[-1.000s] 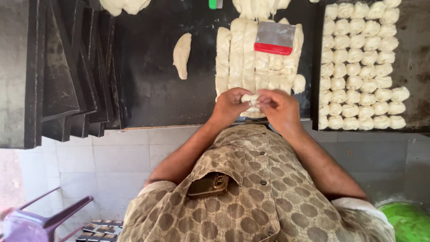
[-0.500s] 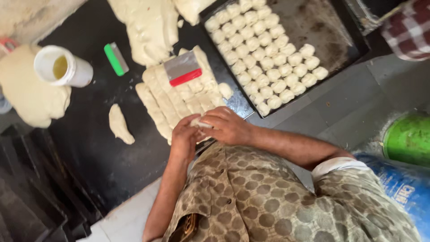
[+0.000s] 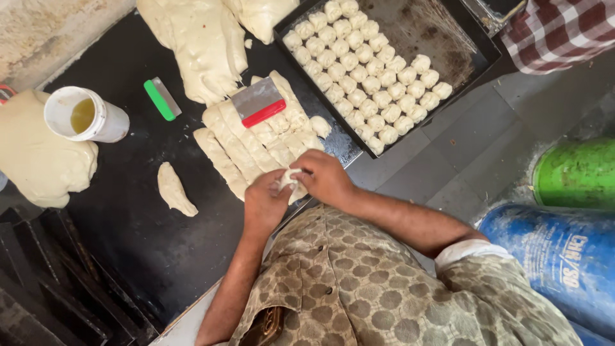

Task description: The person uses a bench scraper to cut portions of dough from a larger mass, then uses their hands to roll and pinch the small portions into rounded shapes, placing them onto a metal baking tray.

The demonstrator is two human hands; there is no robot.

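My left hand and my right hand meet at the near edge of the black counter, both closed around one small piece of dough. Just beyond them lie rows of cut dough strips. A red-handled metal scraper rests on top of those strips. To the right, a dark tray holds several rows of small dough balls.
Big dough masses lie at the back and far left. A white cup of oil, a green scraper and a loose dough scrap sit on the counter. Blue and green drums stand right; a person's checked sleeve shows top right.
The camera has swung left and tilted, so the counter now runs diagonally. Both hands stay together on the dough piece at the counter's edge.
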